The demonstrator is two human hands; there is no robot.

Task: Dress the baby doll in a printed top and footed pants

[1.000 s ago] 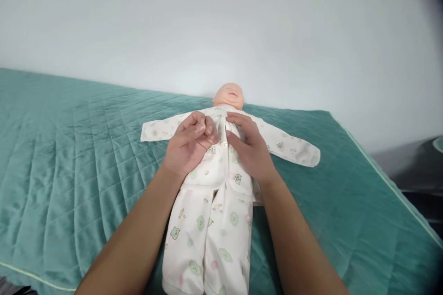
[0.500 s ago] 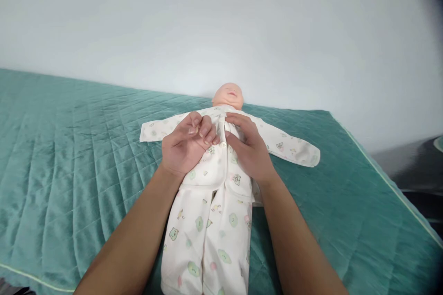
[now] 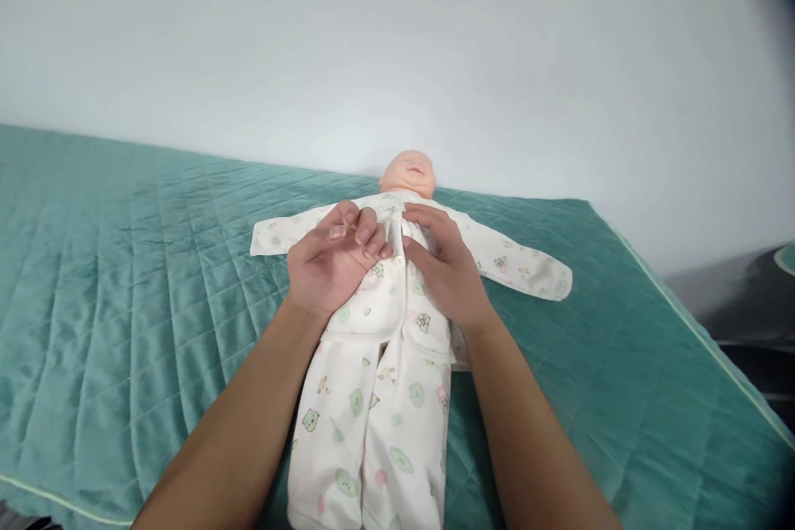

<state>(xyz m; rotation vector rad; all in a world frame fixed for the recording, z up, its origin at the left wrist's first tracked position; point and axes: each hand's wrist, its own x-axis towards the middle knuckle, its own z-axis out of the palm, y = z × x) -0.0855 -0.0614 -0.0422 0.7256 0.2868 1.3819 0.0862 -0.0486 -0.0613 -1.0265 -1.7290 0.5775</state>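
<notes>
A baby doll (image 3: pixel 408 174) lies on its back, its head toward the wall. It wears a white printed baby shirt (image 3: pixel 373 315) with the front edges meeting down the chest, and matching trousers (image 3: pixel 397 431). My left hand (image 3: pixel 339 257) is turned palm up over the chest, fingers curled, their tips at the shirt's front edge. Across from it, my right hand (image 3: pixel 444 261) rests on the other side of the shirt front, thumb and fingers bent onto the fabric by the opening. A small button (image 3: pixel 401 260) shows between the hands. What lies under the fingertips is partly hidden.
A green quilted cover (image 3: pixel 155 306) spreads under the doll, with a pale piped edge at right and lower left. Behind stands a plain pale wall (image 3: pixel 310 41). The shirt's sleeves (image 3: pixel 527 269) stretch out to both sides. Dark objects sit beyond the right edge.
Both hands keep almost the same place on the shirt front. The whole view has shifted very slightly; the left fingers have moved only a little.
</notes>
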